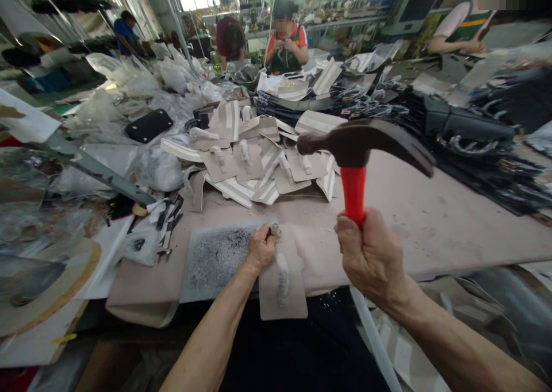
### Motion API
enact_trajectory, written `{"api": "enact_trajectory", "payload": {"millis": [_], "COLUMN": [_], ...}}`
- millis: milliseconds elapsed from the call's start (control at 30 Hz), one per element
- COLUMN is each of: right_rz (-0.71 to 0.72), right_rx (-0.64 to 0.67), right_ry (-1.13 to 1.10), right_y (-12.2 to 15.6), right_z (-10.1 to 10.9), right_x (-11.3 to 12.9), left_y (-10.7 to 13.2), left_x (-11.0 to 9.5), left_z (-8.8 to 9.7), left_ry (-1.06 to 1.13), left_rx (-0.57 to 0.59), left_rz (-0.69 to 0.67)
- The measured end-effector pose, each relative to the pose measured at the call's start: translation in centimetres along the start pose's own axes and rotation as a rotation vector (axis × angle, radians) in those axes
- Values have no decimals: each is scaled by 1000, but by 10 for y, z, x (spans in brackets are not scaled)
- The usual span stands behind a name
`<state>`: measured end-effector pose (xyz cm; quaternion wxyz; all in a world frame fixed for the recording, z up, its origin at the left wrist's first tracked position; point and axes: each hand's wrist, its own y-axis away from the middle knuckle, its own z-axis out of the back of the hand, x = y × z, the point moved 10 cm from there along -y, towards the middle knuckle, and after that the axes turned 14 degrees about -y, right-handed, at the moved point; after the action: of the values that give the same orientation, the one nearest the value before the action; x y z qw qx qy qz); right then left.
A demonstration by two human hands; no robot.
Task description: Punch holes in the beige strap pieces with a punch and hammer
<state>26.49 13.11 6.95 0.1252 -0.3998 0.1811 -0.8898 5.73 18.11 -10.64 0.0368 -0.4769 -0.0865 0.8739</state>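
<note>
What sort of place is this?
Likely a leather-goods workshop: the right hand holds a red-handled claw hammer, the left hand a metal punch on a tan panel, with similar panels heaped behind.

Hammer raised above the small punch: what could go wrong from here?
1. The hammer in the right hand is raised above the punch, whose small top sits just above the fingers of the left hand; a miss could hit them.
2. The beige piece hangs over the table edge, so it might shift under the blow.

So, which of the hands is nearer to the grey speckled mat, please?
Left. The left hand touches the mat at its right edge, holding a small punch; the right hand is further right, gripping the hammer.
</note>
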Motion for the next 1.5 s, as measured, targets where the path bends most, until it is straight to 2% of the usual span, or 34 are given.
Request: {"api": "enact_trajectory", "payload": {"millis": [33,133,200,300,400,467,500,567,633,700,767,833,967,1033,1100,1133,1233,1300,1333,1400,1500], "right_rz": [-5,-24,-50,-140,-301,-371,-361,-229,14,264,429,469,528,583,541,471,175,15,-41,-110,-166], "right_rx": [36,405,556,581,594,563,520,407,385,528,725,816,797,796,795,780,630,526,505,514,550], "right_ry": [16,112,177,186,135,202,255,296,205,91,68,143,233,231,254,276,356,363,339,260,149], "right_y": [4,26,39,47,62,71,71,66,60,64,74,78,76,78,73,67,41,31,30,35,48], "right_z": [-8,-55,-69,-69,-76,-80,-81,-82,-93,-114,-137,-154,-169,-174,-177,-177,-162,-150,-148,-152,-164], "right_x": [-4,-28,-49,-82,-125,-149,-154,-138,-94,-44,-8,7,24,33,34,30,8,-3,-7,-11,-13], "left_y": [0,1,1,1,1,1,1,1,0,-1,-2,-4,-5,-6,-8,-9,-12,-10,-8,-4,0], "left_x": [0,1,3,6,9,11,11,12,11,12,16,24,35,33,23,14,-22,-38,-41,-38,-15], "left_z": [-1,-4,-5,-3,-3,-4,-4,-3,-3,-2,-3,-3,1,13,38,54,102,119,121,110,73], "left_ry": [-8,-23,-14,2,16,52,71,94,105,131,209,340,542,597,637,642,581,517,490,466,482], "left_rx": [3,18,20,2,4,10,10,6,3,1,-8,-46,-164,-247,-358,-412,-502,-510,-495,-433,-305], "left_rz": [-6,-20,-16,-1,8,23,31,46,63,92,149,235,380,421,407,369,200,129,116,123,199]}}
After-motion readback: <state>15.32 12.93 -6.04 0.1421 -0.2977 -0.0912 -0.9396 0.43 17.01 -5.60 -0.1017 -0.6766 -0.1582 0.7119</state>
